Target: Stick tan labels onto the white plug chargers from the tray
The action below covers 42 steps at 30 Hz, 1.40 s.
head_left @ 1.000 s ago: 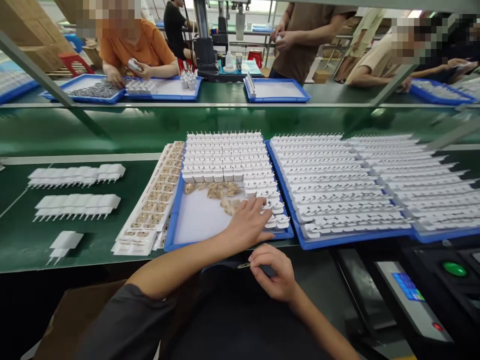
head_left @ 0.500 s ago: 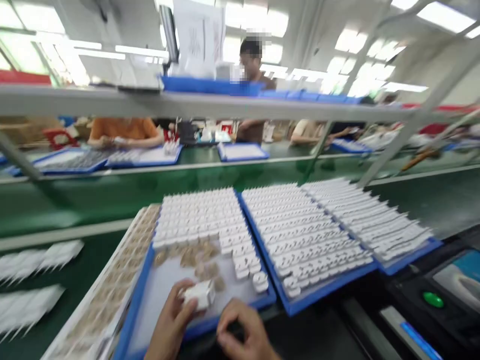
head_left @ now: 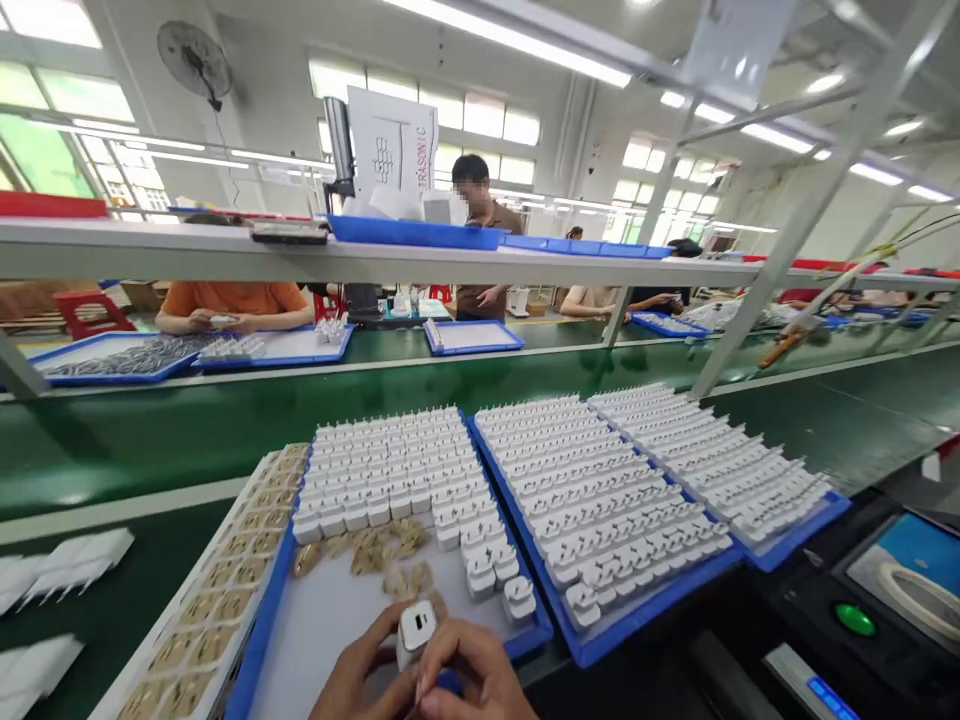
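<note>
My left hand [head_left: 365,668] is closed around a white plug housing [head_left: 416,630], whose end with a small dark slot faces up. My right hand [head_left: 469,665] touches the housing's right side, its fingers pinched together; whatever they hold is too small to make out. Both hands are over the front of a blue-rimmed tray [head_left: 259,640]. Rows of white plug housings [head_left: 382,470] fill the back and right of that tray, and loose tan parts [head_left: 386,545] lie in its middle.
Two more blue trays [head_left: 592,640] of white housings stand to the right. A tan-filled white tray [head_left: 217,600] is at the left. Far right is a device with a green button [head_left: 855,618]. A metal shelf [head_left: 420,262] crosses ahead; people are beyond it.
The housing has turned so its slotted end faces up. My right hand has moved left and now meets it. The camera view has tilted up.
</note>
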{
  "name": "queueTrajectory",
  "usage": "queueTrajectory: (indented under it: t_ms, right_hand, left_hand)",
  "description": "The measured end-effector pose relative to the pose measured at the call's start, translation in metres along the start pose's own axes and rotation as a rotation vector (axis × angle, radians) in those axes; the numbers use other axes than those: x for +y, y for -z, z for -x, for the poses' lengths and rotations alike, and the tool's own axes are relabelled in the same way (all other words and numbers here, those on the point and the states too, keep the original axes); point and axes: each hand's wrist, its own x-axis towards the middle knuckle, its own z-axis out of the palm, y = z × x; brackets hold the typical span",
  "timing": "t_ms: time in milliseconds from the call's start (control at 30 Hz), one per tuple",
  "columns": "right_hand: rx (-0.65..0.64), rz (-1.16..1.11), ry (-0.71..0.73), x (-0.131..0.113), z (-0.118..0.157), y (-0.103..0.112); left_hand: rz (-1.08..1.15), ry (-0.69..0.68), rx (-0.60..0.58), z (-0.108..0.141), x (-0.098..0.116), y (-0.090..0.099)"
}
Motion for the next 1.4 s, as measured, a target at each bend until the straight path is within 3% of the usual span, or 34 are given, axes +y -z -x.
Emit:
queueTrajectory:
  t_ms: [233, 467, 667, 767, 900, 1067, 1200, 1400]
  right_hand:
    - [0.036, -0.143, -0.207, -0.026, -0.005, -0.001]
    - [0.163, -0.114, -0.265, -0.020, -0.012, 0.008]
    - [-0.051, 0.042, -0.157, -0.025, -0.017, 0.000]
    - [-0.094, 0.151, -0.090, -0.024, -0.022, -0.005]
    - [-0.014, 0.149, -0.116, -0.017, -0.026, -0.003]
    - [0.077, 0.128, -0.113, -0.011, -0.026, 0.004]
    - [0.068, 0.086, -0.129, -0.013, -0.026, 0.005]
    - [0.166, -0.054, -0.210, -0.018, -0.025, 0.002]
  left_hand:
    - [0.096, -0.072, 0.243, 0.007, -0.002, 0.004]
    - [0.093, -0.161, 0.243, 0.010, 0.000, 0.003]
    - [-0.113, -0.266, 0.323, 0.009, -0.003, 0.001]
    - [-0.173, -0.315, 0.326, 0.009, -0.006, 0.000]
    - [-0.122, -0.320, 0.219, 0.012, -0.002, 0.005]
    - [0.127, -0.253, 0.036, 0.013, 0.004, 0.012]
    - [0.218, -0.213, 0.096, 0.012, 0.000, 0.010]
    - [0.027, -0.304, 0.271, 0.013, -0.008, 0.007]
